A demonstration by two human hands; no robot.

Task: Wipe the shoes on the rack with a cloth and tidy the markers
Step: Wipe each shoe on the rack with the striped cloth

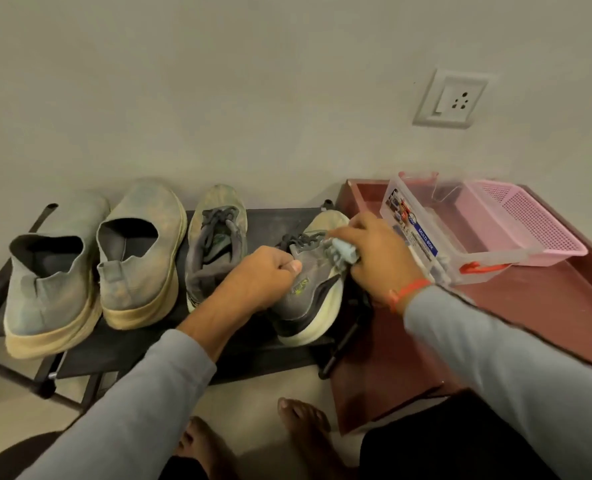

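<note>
Several shoes stand on a black shoe rack (121,351). The rightmost grey sneaker (308,299) with a cream sole is tilted, its toe toward the wall. My left hand (263,275) grips its heel collar. My right hand (374,251) presses a small pale blue cloth (344,252) against the sneaker's side near the laces. Its partner, a grey laced sneaker (215,244), stands just left. Two dusty grey slip-on shoes (138,251) (48,271) fill the rack's left part. No markers are visible.
A dark red low table (529,323) stands right of the rack. On it sit a clear plastic box (422,237) with an orange latch and a pink mesh basket (536,230). A wall socket (453,98) is above. My bare feet (301,420) are on the floor.
</note>
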